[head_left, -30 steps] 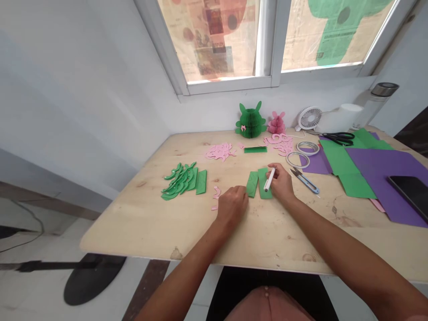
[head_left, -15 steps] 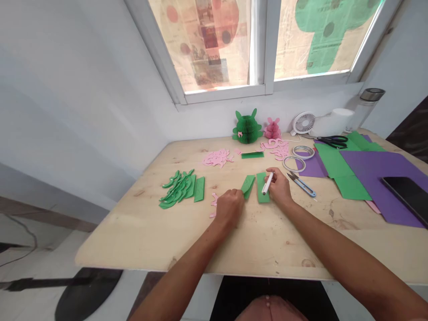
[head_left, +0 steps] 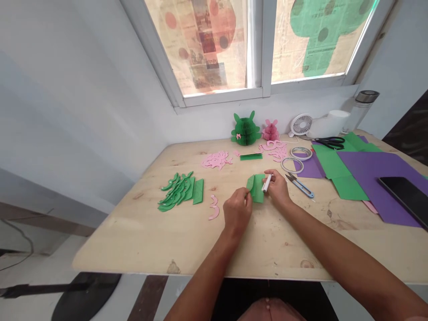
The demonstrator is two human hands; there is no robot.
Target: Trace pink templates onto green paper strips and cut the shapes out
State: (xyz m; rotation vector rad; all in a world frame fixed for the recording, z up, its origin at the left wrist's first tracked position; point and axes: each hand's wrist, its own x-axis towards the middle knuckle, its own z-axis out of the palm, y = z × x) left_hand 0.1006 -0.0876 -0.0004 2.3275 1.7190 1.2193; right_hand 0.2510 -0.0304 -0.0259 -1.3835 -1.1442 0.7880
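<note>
Pinching the lower left of a curled, green paper piece (head_left: 250,184) in the left hand (head_left: 238,208), closing narrowly on the thin sheet. Lifting and bending that piece partly over a flat, green paper rectangle (head_left: 259,191), showing faint curved pen lines on the smooth face. Holding a slim, white plastic pen (head_left: 267,183) in the right hand (head_left: 278,188), gripping firmly around the barrel and slanting the dark end down over the rectangle's right edge.

Looking left along the pale, knotty wooden tabletop (head_left: 143,236): lying just beside the left hand, wavy, pink paper cutouts (head_left: 214,208); fanning out farther left, a layered heap of scalloped, green paper cutouts (head_left: 176,191), sitting next to a loose, green paper strip (head_left: 198,191).

Resting right of the pen, blue-handled metal snips (head_left: 301,185); lying just behind those, two smooth, pale tape rings (head_left: 302,159). Standing by the wall, ridged and rounded, an eared, green honeycomb-paper figure (head_left: 246,133) and a smaller, pink honeycomb-paper figure (head_left: 270,131).
</note>
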